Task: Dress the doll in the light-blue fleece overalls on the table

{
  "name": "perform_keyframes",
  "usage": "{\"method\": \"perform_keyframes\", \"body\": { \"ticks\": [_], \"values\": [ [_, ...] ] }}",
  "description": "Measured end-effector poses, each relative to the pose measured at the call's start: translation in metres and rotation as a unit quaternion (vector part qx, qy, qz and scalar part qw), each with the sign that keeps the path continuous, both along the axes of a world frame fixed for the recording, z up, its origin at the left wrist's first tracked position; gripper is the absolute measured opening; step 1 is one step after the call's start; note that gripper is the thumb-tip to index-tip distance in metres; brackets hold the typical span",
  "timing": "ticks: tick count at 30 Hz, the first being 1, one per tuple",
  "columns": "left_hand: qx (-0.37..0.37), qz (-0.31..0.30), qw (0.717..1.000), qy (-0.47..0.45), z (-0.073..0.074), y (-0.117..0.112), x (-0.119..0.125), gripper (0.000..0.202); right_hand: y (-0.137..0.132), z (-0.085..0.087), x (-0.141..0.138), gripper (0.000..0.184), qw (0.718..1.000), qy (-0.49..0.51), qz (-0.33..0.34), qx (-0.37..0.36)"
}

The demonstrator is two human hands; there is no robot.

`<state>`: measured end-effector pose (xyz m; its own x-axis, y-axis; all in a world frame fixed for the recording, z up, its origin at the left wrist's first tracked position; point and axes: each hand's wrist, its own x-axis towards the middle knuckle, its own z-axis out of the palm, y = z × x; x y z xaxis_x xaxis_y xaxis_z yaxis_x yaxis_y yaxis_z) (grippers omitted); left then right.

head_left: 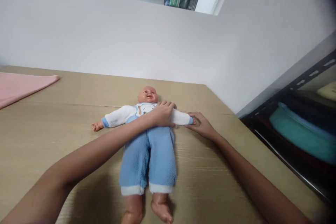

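A baby doll (148, 140) lies on its back on the tabletop, head away from me, arms stretched out to both sides. It wears blue fleecy trousers and a white top with blue cuffs and an animal face on the chest. My left hand (166, 113) is wrapped round the doll's upper arm near the shoulder, on the right side of the picture. At the end of that same arm, my right hand (201, 126) curls round the blue cuff and the doll's small hand. Part of the doll's chest is hidden behind my left hand.
The wooden table (86, 91) meets a white low wall (110, 38) at the back. A folded pink cloth (23, 85) lies at the far left. Beyond the right edge stands a black metal rack (286, 94) with a turquoise item (301, 133) on it.
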<state>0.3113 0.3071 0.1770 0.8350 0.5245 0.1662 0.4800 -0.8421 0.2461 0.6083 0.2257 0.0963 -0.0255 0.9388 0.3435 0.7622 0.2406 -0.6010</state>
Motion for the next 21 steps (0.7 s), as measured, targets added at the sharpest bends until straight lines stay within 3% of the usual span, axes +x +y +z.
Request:
{"method": "perform_keyframes", "body": {
  "ticks": [5,8,11,13,16,18,21],
  "values": [
    [-0.011,0.022,0.999,0.025,-0.012,0.010,0.020,0.089,-0.004,0.022,-0.016,0.070,0.992,0.122,-0.009,0.011],
    [-0.009,0.032,0.999,-0.028,-0.017,0.013,0.016,0.059,-0.002,0.037,-0.039,0.078,0.980,0.193,0.006,0.047],
    [-0.050,0.021,0.988,-0.147,-0.018,0.018,0.005,0.028,0.004,0.033,-0.064,0.083,0.962,0.265,0.029,0.056],
    [-0.101,0.016,0.958,-0.267,-0.017,0.022,-0.004,0.028,0.007,0.020,-0.081,0.074,0.952,0.301,0.015,0.049],
    [-0.157,0.038,0.901,-0.403,-0.013,0.028,-0.021,0.032,0.005,0.002,-0.106,0.062,0.957,0.289,0.025,-0.021],
    [-0.171,0.069,0.871,-0.456,-0.009,0.031,-0.032,0.039,-0.001,0.000,-0.125,0.056,0.956,0.274,0.086,-0.065],
    [-0.177,0.131,0.838,-0.499,-0.006,0.034,-0.051,0.059,-0.008,0.010,-0.157,0.046,0.938,0.297,0.155,-0.086]
  ]
}}
